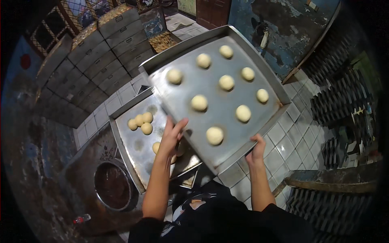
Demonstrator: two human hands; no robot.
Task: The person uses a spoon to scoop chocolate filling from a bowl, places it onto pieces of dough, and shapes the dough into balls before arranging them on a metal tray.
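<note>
I hold a large square metal baking tray (233,156) up in front of me with both hands. Several pale round dough balls (226,82) sit spaced apart on it. My left hand (175,131) grips its left side, thumb over the edge and the other fingers partly hidden. My right hand (256,150) is closed round the near right edge. Beneath the held tray and my left forearm lies a second baking tray (133,156). On this lower tray, some dough balls (146,128) are bunched together, and others are partly hidden behind my left arm.
A round metal basin (112,186) with dark insides stands at lower left, near a small plastic bottle (82,219). Stacked grey metal boxes (95,60) line the far left. An open tin of brown baked pieces (163,41) is beyond. Dark slatted racks (340,95) stand right, over tiled floor (289,139).
</note>
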